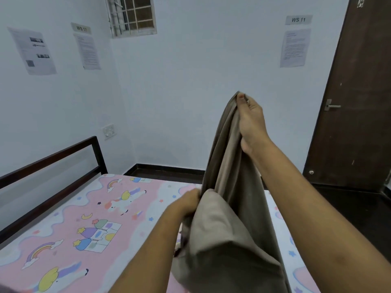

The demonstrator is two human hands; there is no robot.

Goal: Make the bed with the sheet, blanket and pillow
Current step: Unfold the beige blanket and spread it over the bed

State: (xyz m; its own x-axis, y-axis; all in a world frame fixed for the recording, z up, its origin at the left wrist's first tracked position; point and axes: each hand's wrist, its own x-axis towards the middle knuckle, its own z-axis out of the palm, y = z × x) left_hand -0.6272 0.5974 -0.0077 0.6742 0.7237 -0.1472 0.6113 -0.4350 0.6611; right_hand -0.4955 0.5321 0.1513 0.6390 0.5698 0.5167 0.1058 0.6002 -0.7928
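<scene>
Above the pink sheet (84,218) | right hand (251,121) up high, pinched blanket (237,208) corner at fingertips | left hand (188,203) lower, fist bunched round fabric edge | brown folds hung between grips, bulk sagged below.

- My right hand (251,121) is raised high, well above my left, arm stretched forward and up from the lower right.
- Its thumb and fingertips (241,100) pinch the top edge of the brown blanket (232,166), palm turned left, wrist bent.
- My left hand (188,203) sits lower, near the middle, forearm reaching in from the bottom edge.
- Its fingers curl round a gathered fold of the blanket, knuckles facing up.
- Both forearms are bare.
</scene>
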